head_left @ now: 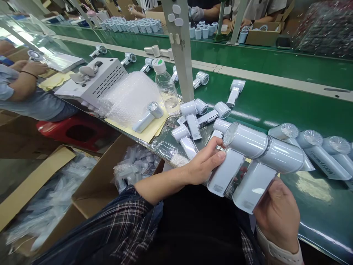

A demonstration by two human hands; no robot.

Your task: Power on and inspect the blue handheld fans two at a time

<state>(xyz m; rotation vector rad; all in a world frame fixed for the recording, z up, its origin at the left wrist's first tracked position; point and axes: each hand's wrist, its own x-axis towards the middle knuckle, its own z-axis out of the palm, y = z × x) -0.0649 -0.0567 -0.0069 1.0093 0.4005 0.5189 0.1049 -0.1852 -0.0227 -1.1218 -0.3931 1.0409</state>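
Two pale blue handheld fans are held side by side in front of me, their round heads touching and clear film showing around them. My left hand (205,162) is closed on the left handheld fan (227,171), thumb and fingers at its head and handle. Around the handle of the right handheld fan (255,186) my right hand (280,211) is closed; some of its fingers are hidden behind the fan. Just beyond my left hand lies a loose cluster of similar fans (193,125). To the right, more fans (321,158) lie in a row, one lettered "FAN".
A metal post (179,55) rises from the bench beside a clear bottle (167,88). Plastic bags (132,92) and a white vented box (93,82) stand left. Below is a cardboard box (93,184) near wrapped items. Co-workers sit across the green belt (275,88) and at left.
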